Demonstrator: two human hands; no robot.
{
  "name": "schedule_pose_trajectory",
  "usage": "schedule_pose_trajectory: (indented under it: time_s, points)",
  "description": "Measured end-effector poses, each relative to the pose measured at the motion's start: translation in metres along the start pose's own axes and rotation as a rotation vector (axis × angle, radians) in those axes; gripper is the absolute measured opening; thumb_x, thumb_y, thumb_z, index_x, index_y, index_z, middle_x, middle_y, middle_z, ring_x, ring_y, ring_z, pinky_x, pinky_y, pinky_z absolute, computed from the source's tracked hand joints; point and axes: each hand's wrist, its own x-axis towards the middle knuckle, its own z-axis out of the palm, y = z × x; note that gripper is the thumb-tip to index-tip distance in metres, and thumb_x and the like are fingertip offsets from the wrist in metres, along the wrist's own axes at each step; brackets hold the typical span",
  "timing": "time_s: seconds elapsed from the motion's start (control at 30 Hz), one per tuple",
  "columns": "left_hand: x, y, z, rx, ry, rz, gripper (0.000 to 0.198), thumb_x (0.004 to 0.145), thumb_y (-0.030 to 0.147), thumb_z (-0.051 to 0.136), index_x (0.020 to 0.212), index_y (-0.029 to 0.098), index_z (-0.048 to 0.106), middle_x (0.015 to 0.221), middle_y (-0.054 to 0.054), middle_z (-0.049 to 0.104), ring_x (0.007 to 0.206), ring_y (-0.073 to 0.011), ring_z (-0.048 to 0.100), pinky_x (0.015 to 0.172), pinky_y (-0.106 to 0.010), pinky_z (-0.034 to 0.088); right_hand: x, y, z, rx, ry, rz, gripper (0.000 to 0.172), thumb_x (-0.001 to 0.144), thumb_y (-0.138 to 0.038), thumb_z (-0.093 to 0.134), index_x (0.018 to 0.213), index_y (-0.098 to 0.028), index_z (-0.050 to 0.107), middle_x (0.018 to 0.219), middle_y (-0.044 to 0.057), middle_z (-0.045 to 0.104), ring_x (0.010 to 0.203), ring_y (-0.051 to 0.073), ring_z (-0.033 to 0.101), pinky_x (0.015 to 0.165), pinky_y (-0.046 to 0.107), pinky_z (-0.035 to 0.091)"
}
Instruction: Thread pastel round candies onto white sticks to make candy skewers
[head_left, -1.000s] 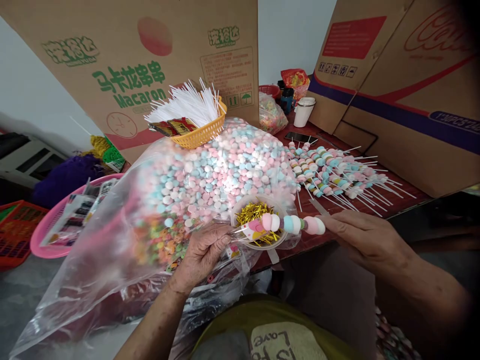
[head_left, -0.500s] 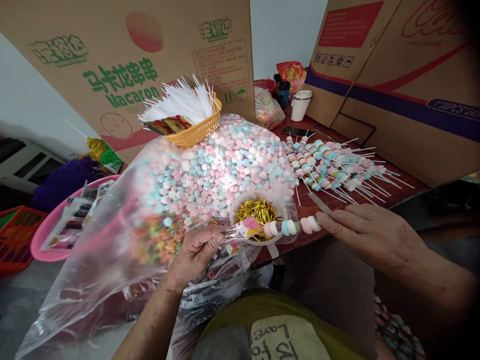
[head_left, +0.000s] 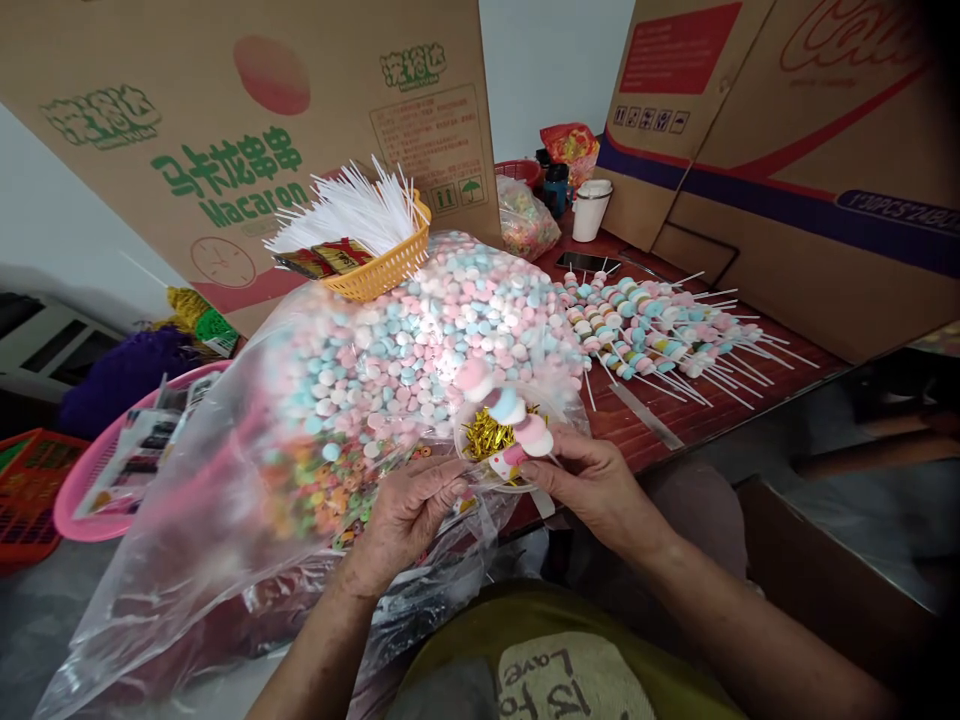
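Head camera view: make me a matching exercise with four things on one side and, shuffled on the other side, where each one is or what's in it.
Things
1. candy skewer
2. yellow basket
3. white cup
4. pink basin

Places or states
A. far left, with packets in it
B. pinched in the right hand
C. filled with white sticks
D. upright at the far end of the table

Pairs: 1-B, 2-C, 3-D, 4-A
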Motion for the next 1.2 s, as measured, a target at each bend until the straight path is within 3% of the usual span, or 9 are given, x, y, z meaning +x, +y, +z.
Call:
schedule_pose_trajectory:
  time_s: [0.17, 0.3, 0.47, 0.53, 0.7, 0.83, 1.0, 1.1, 1.2]
  points:
    - [-0.005, -0.003, 0.004, 0.185, -0.004, -0.102, 0.022, 0.092, 0.025, 0.050, 0.104, 0.020, 0.068, 0.086, -0.007, 0.074, 0.075, -0.0159, 0.070, 0.065, -0.023, 0.054, -0.003, 0.007, 0.007, -0.130, -0.037, -0.144, 0.015, 0.080, -0.033, 0.065, 0.075, -0.020, 0.069, 0.082, 0.003, 0.063, 0.078, 0.016, 0.058, 0.069, 0.029, 0.048]
    - [-0.004, -0.001, 0.006, 0.308, -0.058, -0.155, 0.026, 0.094, 0.028, 0.046, 0.102, 0.018, 0.068, 0.075, -0.005, 0.071, 0.064, -0.0132, 0.065, 0.056, -0.019, 0.047, -0.005, 0.010, 0.009, -0.251, 0.043, -0.295, 0.013, 0.083, -0.023, 0.059, 0.072, -0.019, 0.065, 0.080, 0.004, 0.060, 0.074, 0.015, 0.058, 0.066, 0.026, 0.048]
    - [-0.007, -0.004, 0.010, 0.304, -0.039, -0.205, 0.036, 0.094, 0.033, 0.043, 0.073, 0.017, 0.066, 0.053, 0.001, 0.058, 0.046, -0.0090, 0.049, 0.046, -0.018, 0.035, -0.003, 0.011, 0.011, -0.333, 0.102, -0.402, 0.011, 0.081, -0.017, 0.057, 0.072, -0.020, 0.064, 0.080, 0.003, 0.058, 0.073, 0.014, 0.057, 0.063, 0.025, 0.047]
    - [-0.009, -0.005, 0.011, 0.301, -0.047, -0.224, 0.039, 0.094, 0.035, 0.042, 0.068, 0.016, 0.064, 0.054, 0.001, 0.057, 0.047, -0.0092, 0.048, 0.046, -0.018, 0.035, -0.003, 0.014, 0.012, -0.272, 0.029, -0.356, 0.011, 0.082, -0.019, 0.058, 0.072, -0.019, 0.062, 0.078, 0.002, 0.060, 0.073, 0.014, 0.057, 0.065, 0.025, 0.047]
    - [-0.010, -0.005, 0.011, 0.210, -0.107, -0.272, 0.037, 0.096, 0.031, 0.040, 0.070, 0.016, 0.062, 0.056, 0.001, 0.058, 0.052, -0.0098, 0.054, 0.051, -0.018, 0.041, -0.006, 0.030, 0.015, -0.210, -0.026, -0.048, 0.020, 0.088, -0.033, 0.054, 0.075, -0.019, 0.058, 0.070, -0.001, 0.058, 0.071, 0.015, 0.054, 0.065, 0.025, 0.046]
    - [-0.011, -0.008, 0.011, 0.248, 0.020, -0.136, 0.023, 0.093, 0.027, 0.047, 0.093, 0.019, 0.068, 0.076, -0.004, 0.072, 0.071, -0.0154, 0.067, 0.066, -0.024, 0.051, -0.004, 0.029, 0.012, -0.121, -0.009, -0.031, 0.019, 0.090, -0.036, 0.052, 0.089, -0.020, 0.062, 0.079, 0.000, 0.062, 0.084, 0.016, 0.058, 0.076, 0.027, 0.048]
    - [-0.012, -0.007, 0.004, 0.068, 0.094, -0.143, 0.022, 0.092, 0.024, 0.049, 0.099, 0.021, 0.070, 0.090, -0.004, 0.074, 0.079, -0.0152, 0.069, 0.070, -0.024, 0.053, -0.002, 0.006, -0.032, -0.297, 0.083, -0.207, 0.019, 0.091, -0.029, 0.050, 0.095, -0.020, 0.066, 0.088, 0.001, 0.066, 0.083, 0.015, 0.062, 0.074, 0.024, 0.049]
    - [-0.011, -0.004, -0.005, -0.025, 0.088, -0.207, 0.022, 0.092, 0.024, 0.050, 0.098, 0.019, 0.071, 0.090, -0.005, 0.074, 0.077, -0.0153, 0.068, 0.071, -0.024, 0.053, -0.005, 0.002, -0.072, -0.592, -0.025, -0.375, 0.016, 0.090, -0.019, 0.050, 0.094, -0.019, 0.065, 0.084, 0.003, 0.066, 0.077, 0.014, 0.062, 0.069, 0.023, 0.050]
    - [-0.009, -0.003, -0.010, -0.056, 0.032, -0.200, 0.023, 0.091, 0.023, 0.051, 0.101, 0.018, 0.071, 0.083, -0.006, 0.073, 0.073, -0.0157, 0.067, 0.070, -0.024, 0.053, -0.007, 0.007, -0.098, -0.833, -0.145, -0.537, 0.022, 0.089, -0.011, 0.050, 0.105, -0.019, 0.061, 0.091, 0.005, 0.067, 0.085, 0.015, 0.063, 0.076, 0.027, 0.052]
